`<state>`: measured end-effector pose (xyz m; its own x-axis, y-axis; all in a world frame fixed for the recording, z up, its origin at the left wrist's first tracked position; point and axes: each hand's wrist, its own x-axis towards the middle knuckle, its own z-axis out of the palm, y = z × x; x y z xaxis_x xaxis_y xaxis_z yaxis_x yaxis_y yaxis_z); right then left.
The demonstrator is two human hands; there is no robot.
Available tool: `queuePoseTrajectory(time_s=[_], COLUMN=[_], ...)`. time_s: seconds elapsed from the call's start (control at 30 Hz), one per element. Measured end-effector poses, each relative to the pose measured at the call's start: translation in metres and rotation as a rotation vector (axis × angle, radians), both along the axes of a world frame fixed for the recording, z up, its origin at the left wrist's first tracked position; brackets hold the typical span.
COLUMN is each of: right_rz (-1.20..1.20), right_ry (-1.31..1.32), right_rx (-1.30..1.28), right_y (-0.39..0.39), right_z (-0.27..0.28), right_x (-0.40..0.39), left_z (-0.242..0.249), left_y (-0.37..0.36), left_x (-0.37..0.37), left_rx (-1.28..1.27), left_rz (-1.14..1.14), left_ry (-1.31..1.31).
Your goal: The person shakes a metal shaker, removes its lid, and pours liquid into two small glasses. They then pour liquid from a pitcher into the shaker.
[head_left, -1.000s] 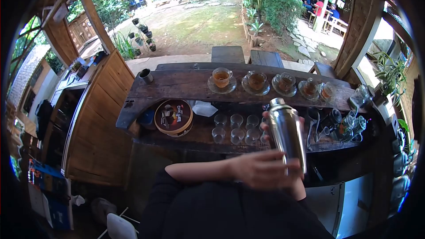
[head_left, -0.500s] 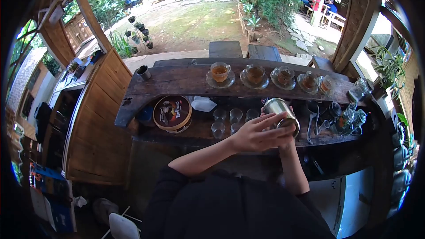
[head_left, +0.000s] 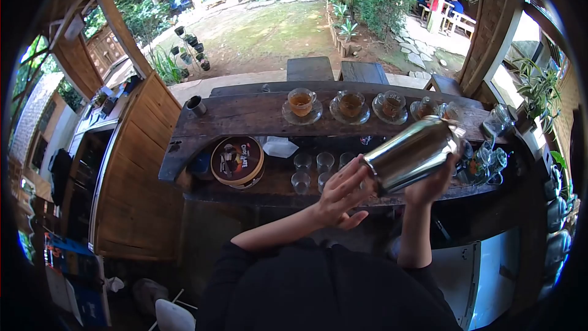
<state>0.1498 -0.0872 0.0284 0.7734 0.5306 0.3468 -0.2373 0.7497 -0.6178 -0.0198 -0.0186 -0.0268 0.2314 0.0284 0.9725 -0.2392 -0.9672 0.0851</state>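
A shiny steel cylindrical vessel (head_left: 409, 154) is tilted in front of me above the counter, its right end higher. My right hand (head_left: 430, 182) grips it from below near the right end. At its lower left end, my left hand (head_left: 343, 191) has its fingers stretched out against or just beside the rim, thumb apart; exact contact is hard to tell. Behind it on the upper shelf stand glass cups of amber drink on saucers, including a left cup (head_left: 301, 103), a middle cup (head_left: 351, 104) and a third cup (head_left: 392, 104). The vessel partly covers the cups farther right.
On the lower shelf are a round chocolate tin (head_left: 237, 160), a white packet (head_left: 280, 146) and several upturned-looking small glasses (head_left: 324, 160). A dark metal cup (head_left: 196, 105) stands at the upper shelf's left. Glassware (head_left: 484, 164) crowds the right end. People sit outside, far right.
The steel vessel has swung from pointing toward me to lying across my view, closer and farther right. My left hand has slid down-left off its side; my right hand has moved right with it.
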Motion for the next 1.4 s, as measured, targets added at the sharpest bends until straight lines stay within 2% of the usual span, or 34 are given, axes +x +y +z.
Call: queuePoseTrajectory(time_s=[0.07,0.1,0.13,0.17,0.2,0.23,0.3,0.33,0.37,0.43,0.5,0.53,0.57,0.63,0.67,0.7,0.77,0.8,0.83,0.87,0.9,0.97,1.0,1.03,1.1,1.13,1.17,1.2,1.23,1.27,1.3,1.33,1.37,1.4], right_rz=[-0.174,-0.196,-0.217,-0.217,-0.415,-0.614,-0.471,-0.474,-0.541,-0.433,-0.456,-0.491,-0.376,-0.628,-0.509,-0.394,-0.603,-0.509,-0.417,-0.418,-0.337,-0.262,-0.435,-0.607,-0.469,-0.552,-0.733,-0.513,-0.581,-1.088,-1.488,-1.488,-0.854,-0.217], right_ry=[-0.159,-0.476,-0.792,-0.793,-1.004,-1.206,-1.338,-1.345,-1.341,-1.144,-0.977,-0.984,-1.243,-1.423,-1.355,-1.279,-1.32,-1.232,-1.139,-1.136,-1.063,-0.994,-1.165,-1.332,-1.222,-1.208,-1.151,-1.281,-1.156,-1.578,-1.237,-1.238,-1.25,-1.164], right_rx=[0.061,0.252,0.443,0.44,0.292,0.131,-0.011,-0.014,0.058,-0.137,0.179,0.158,-0.192,0.076,-0.076,-0.221,0.025,-0.1,-0.221,-0.219,-0.169,-0.118,-0.07,-0.024,-0.159,-0.069,0.171,-0.468,-0.319,-0.4,0.295,0.297,-0.032,-0.328], right_y=[-0.006,-0.007,-0.007,-0.001,0.01,0.016,0.015,0.01,0.002,-0.037,-0.04,-0.034,-0.046,0.011,0.016,0.018,0.01,-0.017,-0.045,-0.052,-0.056,-0.04,-0.009,0.009,0.016,0.011,0.009,-0.053,-0.071,-0.076,-0.025,-0.033,-0.051,-0.061], right_z=[0.024,0.034,0.038,0.024,-0.004,-0.023,-0.034,-0.025,-0.018,0.016,0.0,-0.007,-0.011,-0.028,-0.028,-0.027,0.003,0.02,0.029,0.024,0.019,0.003,-0.017,-0.027,-0.024,-0.013,0.009,0.039,0.041,0.032,0.024,0.019,0.01,0.005], right_x=[-0.023,-0.039,-0.046,-0.042,-0.034,-0.029,-0.027,-0.029,-0.03,-0.047,-0.057,-0.056,-0.038,-0.03,-0.028,-0.027,-0.027,-0.031,-0.036,-0.041,-0.048,-0.044,-0.035,-0.029,-0.022,-0.021,-0.026,-0.026,-0.038,-0.024,-0.019,-0.02,-0.022,-0.024], left_z=[-0.005,-0.002,0.0,0.0,-0.027,-0.042,-0.065,-0.082,-0.063,-0.008,0.015,0.016,0.018,-0.053,-0.065,-0.06,-0.018,0.008,0.037,0.05,0.047,0.033,0.019,-0.041,-0.036,-0.017,0.007,0.027,0.043,0.057,0.063,0.061,0.042,0.008], left_y=[-0.018,-0.02,-0.022,-0.024,-0.007,0.006,0.026,0.025,0.024,0.006,0.01,0.011,0.012,0.053,0.065,0.059,0.049,0.037,0.025,0.02,0.018,0.017,0.026,0.056,0.039,0.037,0.03,0.022,0.013,0.003,-0.004,-0.014,-0.004,0.014], left_x=[-0.001,0.004,0.009,0.012,0.011,0.011,0.011,0.01,0.009,0.001,-0.008,-0.007,-0.006,0.006,0.01,0.017,0.018,0.013,0.005,0.0,-0.002,-0.003,0.003,0.004,0.015,0.015,0.011,0.005,-0.003,-0.01,-0.013,-0.007,-0.004,0.0], left_rx=[-0.472,-0.472,-0.845,-1.218,-1.513,-1.519,-2.176,-2.055,-2.044,-1.626,-1.454,-1.507,-1.559,-1.907,-2.083,-2.034,-1.747,-1.746,-1.516,-1.29,-1.288,-1.461,-1.699,-2.14,-2.223,-2.21,-1.817,-1.426,-1.429,-1.178,-0.925,-1.04,-1.042,-1.445], left_rz=[-0.243,-0.242,-0.481,-0.722,-0.872,-0.872,-0.782,-0.918,-0.92,-0.94,-0.953,-0.911,-0.869,-0.933,-0.95,-0.889,-0.972,-0.967,-0.889,-0.81,-0.812,-0.876,-0.839,-0.88,-0.755,-0.761,-0.869,-0.938,-0.933,-0.833,-0.732,-0.669,-0.67,-0.736], left_ry=[-0.025,-0.028,-0.141,-0.256,-0.314,-0.311,-0.18,-0.138,-0.131,-0.039,-0.048,-0.051,-0.057,0.134,0.196,0.201,0.185,0.178,0.163,0.154,0.159,0.029,0.096,0.103,0.032,0.034,0.051,0.063,0.064,0.069,0.071,-0.02,-0.022,-0.01])
